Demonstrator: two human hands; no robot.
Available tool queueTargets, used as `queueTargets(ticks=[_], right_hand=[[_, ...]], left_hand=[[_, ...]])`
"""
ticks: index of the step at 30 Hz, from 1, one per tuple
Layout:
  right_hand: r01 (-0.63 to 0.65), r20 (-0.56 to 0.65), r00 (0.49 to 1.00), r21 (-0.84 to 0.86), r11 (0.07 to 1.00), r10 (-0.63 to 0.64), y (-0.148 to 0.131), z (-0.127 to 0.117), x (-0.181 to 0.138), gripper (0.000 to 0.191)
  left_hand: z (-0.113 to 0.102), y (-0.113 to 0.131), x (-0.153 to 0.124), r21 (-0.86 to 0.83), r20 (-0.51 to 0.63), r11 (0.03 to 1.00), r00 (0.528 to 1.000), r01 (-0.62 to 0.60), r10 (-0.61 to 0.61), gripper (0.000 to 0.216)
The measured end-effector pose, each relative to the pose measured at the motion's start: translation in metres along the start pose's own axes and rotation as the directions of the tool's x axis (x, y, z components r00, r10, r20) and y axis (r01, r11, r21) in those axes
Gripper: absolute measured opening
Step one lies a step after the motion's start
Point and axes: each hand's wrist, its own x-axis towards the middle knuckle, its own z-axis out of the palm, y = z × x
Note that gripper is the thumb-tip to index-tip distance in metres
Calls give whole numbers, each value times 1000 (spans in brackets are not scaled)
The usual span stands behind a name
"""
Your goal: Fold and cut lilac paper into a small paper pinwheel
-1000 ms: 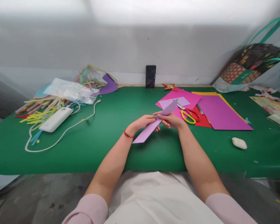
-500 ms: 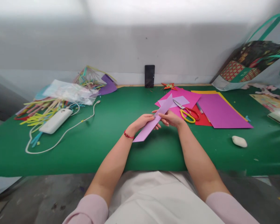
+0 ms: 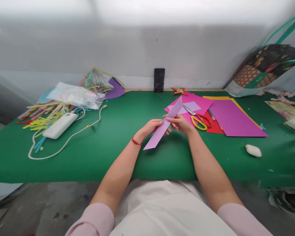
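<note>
A folded strip of lilac paper [image 3: 159, 133] slants between my hands above the green table, its upper end pointing away to the right. My left hand [image 3: 151, 127] grips its left edge, thumb on top and fingers underneath. From the other side, my right hand [image 3: 181, 124] pinches the same strip near its middle. Just past the right hand lie scissors [image 3: 199, 122] with yellow and red handles, their blades partly spread. They rest across pink paper [image 3: 203, 101] and a lighter lilac piece [image 3: 193, 106].
Purple sheets [image 3: 238, 119] and a marker [image 3: 211, 114] lie to the right, near a white earphone case [image 3: 253, 150]. A phone [image 3: 159, 80] leans on the wall beside an orange paper star [image 3: 179, 91]. A power bank [image 3: 60, 126], its cable and paper strips [image 3: 40, 123] lie left.
The strip's near end has swung slightly right and its face has turned a little toward me. Both hands keep their hold. The whole view has shifted slightly.
</note>
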Motion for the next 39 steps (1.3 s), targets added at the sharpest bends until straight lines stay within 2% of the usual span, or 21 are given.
queueTargets(ticks=[5, 9, 14, 18, 23, 33, 39], right_hand=[[-17, 30, 999, -47, 999, 18, 3, 2, 1, 36], [19, 14, 1000, -27, 999, -19, 6, 2, 4, 37], [63, 42, 997, -33, 997, -62, 5, 2, 4, 40], [113, 13, 994, -26, 993, -112, 3, 3, 3, 35], [130, -22, 991, -30, 991, -130, 2, 5, 3, 31], [133, -45, 990, -4, 991, -133, 5, 3, 5, 29], [179, -60, 982, 0, 984, -179, 5, 2, 5, 29]], left_hand=[[-2, -4, 6, 207, -163, 978, 985, -21, 56, 24], [-2, -2, 4, 254, -167, 966, 981, -53, 98, 25], [-2, 0, 3, 183, -131, 982, 989, -40, 65, 24], [-2, -1, 3, 39, -77, 997, 995, -60, 63, 18], [-1, 2, 1, -50, -75, 997, 996, -52, 48, 18], [0, 2, 1, -42, -108, 996, 992, -75, 71, 18], [3, 3, 1, -100, -127, 989, 987, -111, 98, 28]])
